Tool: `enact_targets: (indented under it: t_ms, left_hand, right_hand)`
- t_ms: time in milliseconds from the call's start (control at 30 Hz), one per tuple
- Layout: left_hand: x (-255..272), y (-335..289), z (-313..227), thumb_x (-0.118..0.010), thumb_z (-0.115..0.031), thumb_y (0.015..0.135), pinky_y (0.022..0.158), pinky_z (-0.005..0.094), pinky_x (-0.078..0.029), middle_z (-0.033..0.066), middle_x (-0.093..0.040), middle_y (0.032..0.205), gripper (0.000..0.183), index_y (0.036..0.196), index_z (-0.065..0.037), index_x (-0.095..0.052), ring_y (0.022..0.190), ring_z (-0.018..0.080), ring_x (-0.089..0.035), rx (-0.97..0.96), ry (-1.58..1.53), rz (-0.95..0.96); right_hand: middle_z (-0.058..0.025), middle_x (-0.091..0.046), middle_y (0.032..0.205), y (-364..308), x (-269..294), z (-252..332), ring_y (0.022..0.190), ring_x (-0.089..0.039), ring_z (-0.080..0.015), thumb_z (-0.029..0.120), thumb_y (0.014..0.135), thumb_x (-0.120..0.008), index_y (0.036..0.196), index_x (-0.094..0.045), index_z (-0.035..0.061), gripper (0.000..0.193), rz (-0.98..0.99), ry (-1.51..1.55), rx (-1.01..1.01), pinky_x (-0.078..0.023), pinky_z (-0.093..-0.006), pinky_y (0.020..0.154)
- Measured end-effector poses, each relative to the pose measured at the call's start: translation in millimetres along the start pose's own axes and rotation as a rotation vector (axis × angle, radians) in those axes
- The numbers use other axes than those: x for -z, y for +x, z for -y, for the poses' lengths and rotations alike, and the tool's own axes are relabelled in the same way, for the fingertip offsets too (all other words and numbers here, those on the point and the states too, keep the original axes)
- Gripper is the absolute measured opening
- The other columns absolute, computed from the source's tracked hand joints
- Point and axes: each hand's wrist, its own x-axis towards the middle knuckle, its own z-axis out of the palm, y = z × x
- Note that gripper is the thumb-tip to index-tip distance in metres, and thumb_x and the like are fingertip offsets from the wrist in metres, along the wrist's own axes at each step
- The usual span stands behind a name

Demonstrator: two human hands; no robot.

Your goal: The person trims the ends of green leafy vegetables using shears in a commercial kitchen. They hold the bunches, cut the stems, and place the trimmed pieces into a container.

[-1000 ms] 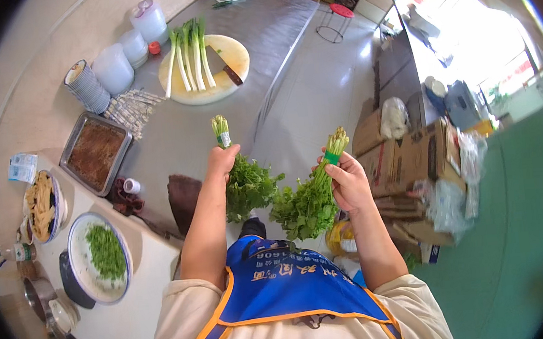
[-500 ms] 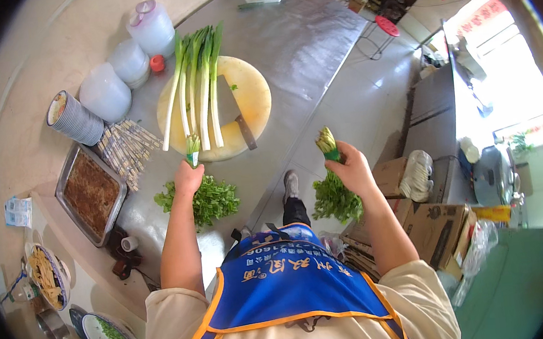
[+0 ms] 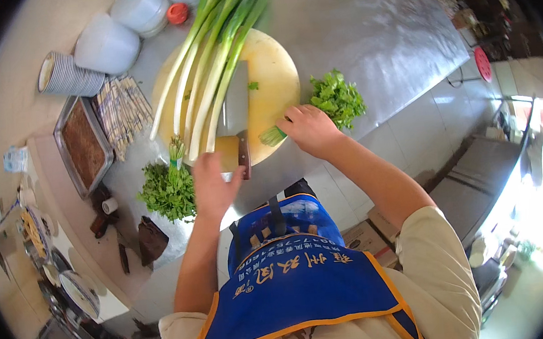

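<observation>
1. Fingers (image 3: 290,116) of the right hand (image 3: 312,131) curl closed around the right herb bunch (image 3: 338,99); its stems are at the near right edge of the cutting board (image 3: 279,70).
2. Left hand (image 3: 213,188), blurred, has its thumb parted, nothing visibly held; it is beside the knife (image 3: 245,157), contact unclear.
3. Left herb bunch (image 3: 166,189) lies on the table (image 3: 379,35); scallions (image 3: 212,61) cross the board, left of the knife.

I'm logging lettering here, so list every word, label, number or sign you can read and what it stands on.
Apron: lines of printed characters and digits; wording not copied here.
Box: print too small to read.
Packet: print too small to read.
Left bunch: any print on its band unreadable.
</observation>
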Motion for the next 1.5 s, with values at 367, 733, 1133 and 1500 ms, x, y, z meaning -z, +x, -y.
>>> enact_targets:
  t_ms: [367, 733, 1133, 1500]
  left_hand:
    - [-54, 44, -39, -0.068, -0.005, 0.087, 0.098, 0.0507, -0.049, 0.0303, -0.057, 0.122, 0.074, 0.151, 0.001, -0.032, 0.113, 0.0476, -0.059, 0.438, -0.084, 0.198]
    - [34, -4, -32, -0.067, -0.014, 0.095, 0.070, 0.0474, -0.054, 0.0208, -0.068, 0.083, 0.026, 0.118, -0.003, -0.058, 0.078, 0.0419, -0.069, 0.517, -0.255, 0.329]
    - [91, 6, -44, -0.066, -0.024, 0.099, 0.069, 0.0511, -0.054, 0.0210, -0.070, 0.087, 0.021, 0.104, -0.005, -0.057, 0.079, 0.0456, -0.067, 0.345, -0.066, 0.603]
    - [91, 21, -45, -0.064, -0.024, 0.100, 0.068, 0.0539, -0.052, 0.0220, -0.069, 0.087, 0.023, 0.101, -0.004, -0.053, 0.079, 0.0470, -0.065, 0.307, -0.017, 0.679]
  right_hand:
    - [-0.0085, -0.057, 0.121, 28, -37, -23, 0.126, -0.050, -0.0319, 0.006, 0.083, -0.064, 0.117, -0.071, 0.0163, 0.036, -0.198, -0.070, 0.155, -0.040, -0.0511, 0.111]
    - [-0.0042, -0.062, 0.116, 7, -67, -32, 0.112, -0.057, -0.0298, 0.009, 0.076, -0.080, 0.106, -0.073, 0.0179, 0.032, -0.389, 0.187, -0.054, -0.045, -0.0464, 0.095]
    - [-0.0018, -0.061, 0.115, 6, -89, -35, 0.109, -0.059, -0.0278, 0.004, 0.069, -0.079, 0.101, -0.069, 0.0223, 0.039, -0.520, 0.113, -0.049, -0.045, -0.0448, 0.091]
    - [-0.0011, -0.059, 0.116, 5, -91, -36, 0.111, -0.057, -0.0272, 0.005, 0.069, -0.076, 0.103, -0.068, 0.0240, 0.039, -0.495, 0.082, -0.033, -0.043, -0.0447, 0.092]
